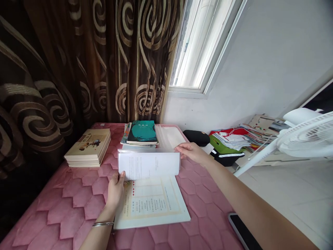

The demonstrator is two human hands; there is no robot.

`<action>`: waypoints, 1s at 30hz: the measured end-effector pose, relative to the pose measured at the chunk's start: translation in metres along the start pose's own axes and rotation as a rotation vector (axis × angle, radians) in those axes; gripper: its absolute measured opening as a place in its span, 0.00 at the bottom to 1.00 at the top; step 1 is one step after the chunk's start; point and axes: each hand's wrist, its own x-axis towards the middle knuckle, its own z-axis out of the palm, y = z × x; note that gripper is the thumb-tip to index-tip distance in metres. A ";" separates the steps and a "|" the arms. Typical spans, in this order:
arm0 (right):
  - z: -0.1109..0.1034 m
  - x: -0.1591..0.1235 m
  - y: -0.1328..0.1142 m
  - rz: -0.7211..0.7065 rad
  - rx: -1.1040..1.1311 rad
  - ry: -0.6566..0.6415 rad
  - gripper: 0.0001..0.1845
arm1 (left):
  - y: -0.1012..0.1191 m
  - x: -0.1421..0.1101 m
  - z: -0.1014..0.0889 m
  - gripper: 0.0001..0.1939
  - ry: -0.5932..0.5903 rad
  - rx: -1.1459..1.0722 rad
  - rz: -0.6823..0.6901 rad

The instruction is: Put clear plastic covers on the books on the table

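An open book (156, 208) lies on the pink quilted bed cover, its lower page showing printed text and a row of red dots. Its white front leaf (149, 165) stands raised, with a clear plastic sleeve (145, 150) edging past the top. At the left side my left hand (116, 191) is closed on the book, thumb pressed on the leaf's lower corner; its other fingers are mostly hidden. My right hand (191, 152) pinches the sleeve's upper right corner. Behind the leaf lies more clear plastic film (170, 137).
Several stacked books (88, 146) sit at the left, and a teal book (142, 132) tops another pile at the back. A phone (244, 231) lies near my right forearm. Beyond the bed cover (78, 208) are a white fan (304, 135), papers and a black pouch (196, 138).
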 end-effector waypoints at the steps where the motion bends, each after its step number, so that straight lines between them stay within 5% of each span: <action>1: 0.002 0.001 0.003 0.004 0.022 0.023 0.23 | 0.000 0.000 0.000 0.28 -0.003 -0.009 -0.004; 10: 0.018 -0.004 0.010 0.022 0.177 0.073 0.24 | 0.012 -0.002 0.000 0.29 -0.016 -0.019 -0.045; 16: 0.024 -0.007 0.014 -0.069 0.031 0.192 0.23 | 0.016 -0.007 0.000 0.28 -0.018 -0.008 -0.011; 21: 0.041 -0.003 -0.023 -0.195 -0.263 0.233 0.17 | 0.012 -0.008 0.001 0.26 -0.014 0.021 0.025; 27: 0.098 0.016 -0.083 -0.327 -0.908 0.030 0.15 | 0.008 -0.008 0.002 0.23 -0.016 0.024 0.028; 30: 0.123 0.032 -0.101 -0.321 -0.978 -0.033 0.14 | 0.007 -0.009 0.002 0.22 -0.032 -0.005 0.016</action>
